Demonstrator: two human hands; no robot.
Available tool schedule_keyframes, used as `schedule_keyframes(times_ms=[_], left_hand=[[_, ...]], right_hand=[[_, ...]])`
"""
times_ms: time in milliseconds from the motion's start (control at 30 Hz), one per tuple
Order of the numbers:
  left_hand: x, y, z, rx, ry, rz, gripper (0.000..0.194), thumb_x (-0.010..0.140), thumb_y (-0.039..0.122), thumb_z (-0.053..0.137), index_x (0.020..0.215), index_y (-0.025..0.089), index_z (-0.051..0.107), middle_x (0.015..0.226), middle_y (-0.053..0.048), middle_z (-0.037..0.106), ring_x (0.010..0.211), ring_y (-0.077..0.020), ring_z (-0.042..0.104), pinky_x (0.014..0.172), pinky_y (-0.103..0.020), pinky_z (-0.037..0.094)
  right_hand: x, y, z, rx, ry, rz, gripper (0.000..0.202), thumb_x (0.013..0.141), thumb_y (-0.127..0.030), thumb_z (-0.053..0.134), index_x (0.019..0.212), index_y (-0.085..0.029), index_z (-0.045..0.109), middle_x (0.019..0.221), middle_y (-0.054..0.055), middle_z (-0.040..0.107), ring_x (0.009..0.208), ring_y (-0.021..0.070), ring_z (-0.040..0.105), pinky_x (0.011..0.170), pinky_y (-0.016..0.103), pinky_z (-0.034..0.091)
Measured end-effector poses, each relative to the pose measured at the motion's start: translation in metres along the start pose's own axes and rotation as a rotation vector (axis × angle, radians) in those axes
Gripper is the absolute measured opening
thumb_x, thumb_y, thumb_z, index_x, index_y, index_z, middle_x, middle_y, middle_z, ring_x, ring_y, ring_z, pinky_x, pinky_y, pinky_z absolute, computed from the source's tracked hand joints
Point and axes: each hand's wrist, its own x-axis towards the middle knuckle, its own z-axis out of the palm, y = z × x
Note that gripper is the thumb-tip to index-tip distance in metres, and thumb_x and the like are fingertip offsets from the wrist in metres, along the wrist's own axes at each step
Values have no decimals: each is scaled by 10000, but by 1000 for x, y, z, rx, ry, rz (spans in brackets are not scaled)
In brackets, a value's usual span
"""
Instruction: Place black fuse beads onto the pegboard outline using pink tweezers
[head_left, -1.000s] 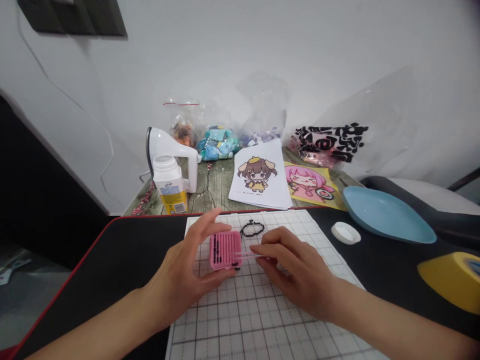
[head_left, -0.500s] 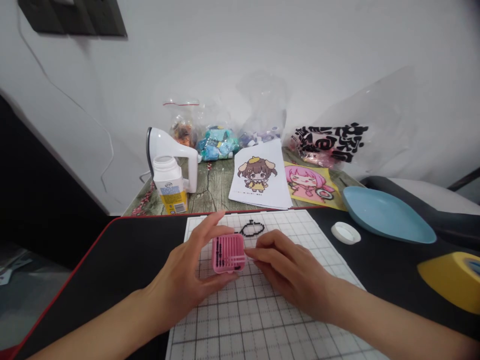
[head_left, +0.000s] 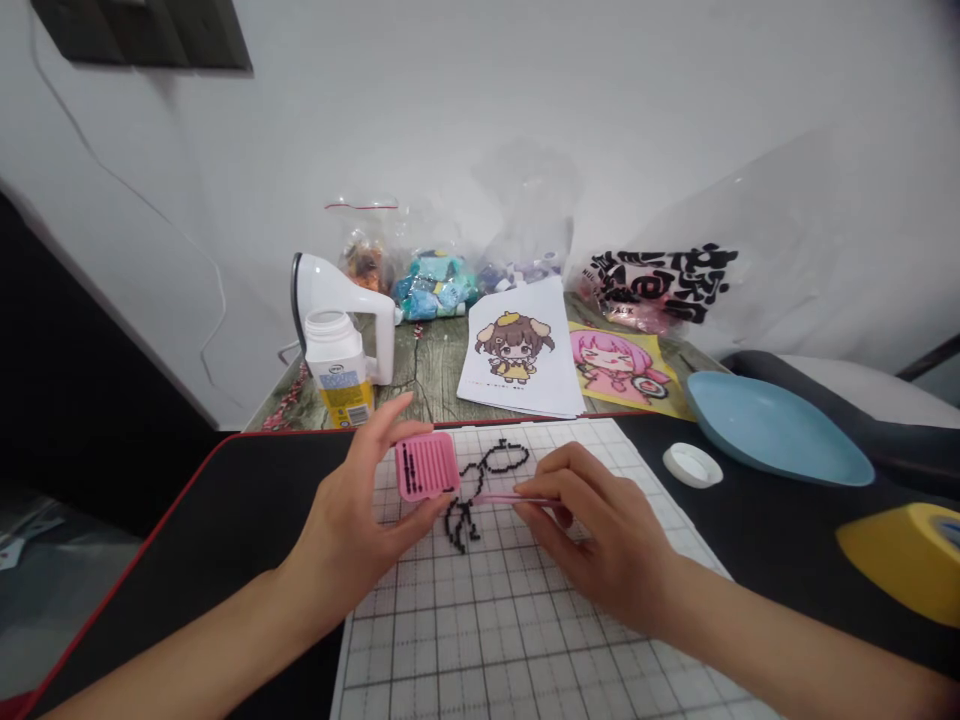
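Between thumb and fingers, my left hand (head_left: pixel 349 500) holds a small pink ribbed bead tray (head_left: pixel 427 468), tilted toward me, with black beads lined up in its left grooves. Pinched in my right hand (head_left: pixel 600 535) are pink tweezers (head_left: pixel 501 498), pointing left with their tips near the bead outline. That outline of black beads (head_left: pixel 463 525) lies on the white gridded pegboard (head_left: pixel 517 630), with a loop at its top. Whether the tweezer tips hold a bead is too small to tell.
Behind the board stand a white bottle (head_left: pixel 337 370), a white handheld steamer (head_left: pixel 382 335) and a printed character sheet (head_left: pixel 514 350). To the right lie a white cap (head_left: pixel 693 465), a blue tray (head_left: pixel 776 430) and a yellow tape roll (head_left: pixel 904 560).
My left hand has moved the bead tray up and left, uncovering more of the black bead outline. My right hand has drawn the tweezers out of the tray, over the board.
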Motion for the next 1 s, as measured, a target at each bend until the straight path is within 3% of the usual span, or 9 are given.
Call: schedule_keyframes(times_ms=[100, 267, 733, 1000], left_hand=[[0, 0, 1, -9, -6, -20, 728, 826, 314, 684, 1425, 309, 270, 1202, -51, 656, 1046, -214, 654, 944, -425, 526], [0, 0, 2, -14, -19, -28, 732, 817, 334, 693, 1419, 310, 278, 1206, -58, 646, 1056, -225, 643, 948, -443, 519], [-2, -1, 1, -15, -35, 2, 743, 820, 315, 693, 1424, 322, 260, 1220, -52, 647, 1112, -234, 635, 967, -436, 512], [0, -1, 0, -11, -48, 36, 752, 818, 288, 698, 1432, 323, 265, 1204, -46, 662, 1114, -231, 649, 969, -411, 526]], right_hand=[[2, -2, 1, -80, -10, 24, 174, 940, -292, 537, 820, -170, 571, 758, 1, 557, 496, 59, 441, 417, 207, 336], [3, -4, 1, -164, -22, 4, 298, 941, -379, 529, 725, -177, 568, 663, -17, 536, 490, 70, 480, 401, 213, 273], [2, -2, 1, -163, -79, -4, 293, 943, -373, 520, 747, -167, 589, 697, -6, 568, 481, 64, 515, 410, 209, 285], [1, -3, 2, -145, -27, 20, 260, 936, -366, 530, 759, -180, 571, 703, -6, 570, 486, 68, 488, 407, 208, 301]])
